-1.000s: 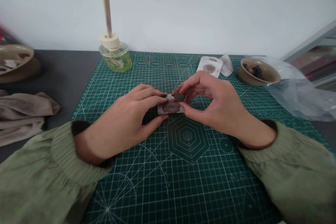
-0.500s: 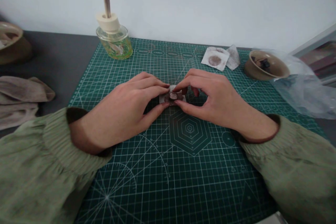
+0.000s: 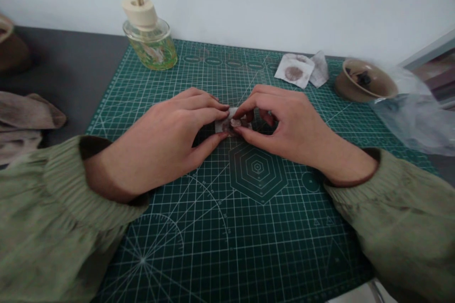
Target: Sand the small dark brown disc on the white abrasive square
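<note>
A small white square [image 3: 222, 127] with brown stains, paper or thin cloth, lies on the green cutting mat [image 3: 199, 251]. On it is a small round brownish piece [image 3: 234, 123], pale on top; what it is I cannot make out. My left hand [image 3: 170, 137] has its fingertips and thumb on the square's left side, holding it against the mat. From the right, my right hand [image 3: 280, 123] pinches the small round piece between thumb and forefinger, its other fingers curled. The fingertips hide part of both.
Further back stand a reed diffuser bottle [image 3: 151, 47], stained white squares [image 3: 294, 70] and a brown bowl [image 3: 368, 83] with dark bits. A clear plastic bag [image 3: 415, 120] lies at right. At left are a folded brownish cloth [image 3: 26, 113] and another bowl [image 3: 12, 49].
The small round piece has tipped, showing its pale face more upward, with my right fingertips closer around it. My left hand stays at the square. The whole view has shifted slightly.
</note>
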A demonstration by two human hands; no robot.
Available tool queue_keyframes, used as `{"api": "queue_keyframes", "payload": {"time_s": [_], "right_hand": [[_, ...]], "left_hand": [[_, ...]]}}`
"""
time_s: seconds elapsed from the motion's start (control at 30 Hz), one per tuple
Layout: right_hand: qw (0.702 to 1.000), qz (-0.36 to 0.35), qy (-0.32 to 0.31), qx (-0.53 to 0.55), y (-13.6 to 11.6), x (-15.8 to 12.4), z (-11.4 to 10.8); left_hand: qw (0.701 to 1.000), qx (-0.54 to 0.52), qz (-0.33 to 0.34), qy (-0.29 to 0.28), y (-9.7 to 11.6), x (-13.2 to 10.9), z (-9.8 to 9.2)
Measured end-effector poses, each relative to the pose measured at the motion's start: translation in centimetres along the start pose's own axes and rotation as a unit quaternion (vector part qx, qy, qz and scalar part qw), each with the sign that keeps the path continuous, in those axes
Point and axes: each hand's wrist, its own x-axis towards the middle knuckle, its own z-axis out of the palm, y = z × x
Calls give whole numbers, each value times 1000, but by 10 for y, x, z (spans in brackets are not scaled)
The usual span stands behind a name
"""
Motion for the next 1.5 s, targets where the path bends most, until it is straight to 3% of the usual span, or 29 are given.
{"api": "queue_keyframes", "payload": {"time_s": [0.17, 0.5, 0.73, 0.9, 1.5], "right_hand": [[1000, 7, -3, -2, 1, 1, 0], [1000, 25, -15, -2, -5, 4, 1], [999, 33, -29, -7, -3, 3, -1], [999, 31, -19, -13, -2, 4, 2], [1000, 10, -12, 18, 4, 2, 1]], "left_hand": [[999, -33, -20, 9, 1, 0, -1], [1000, 24, -15, 9, 0, -3, -4], [997, 61, -19, -35, 7, 0, -10], [998, 63, 12, -20, 0, -2, -8], [997, 72, -3, -1, -1, -2, -6]]}}
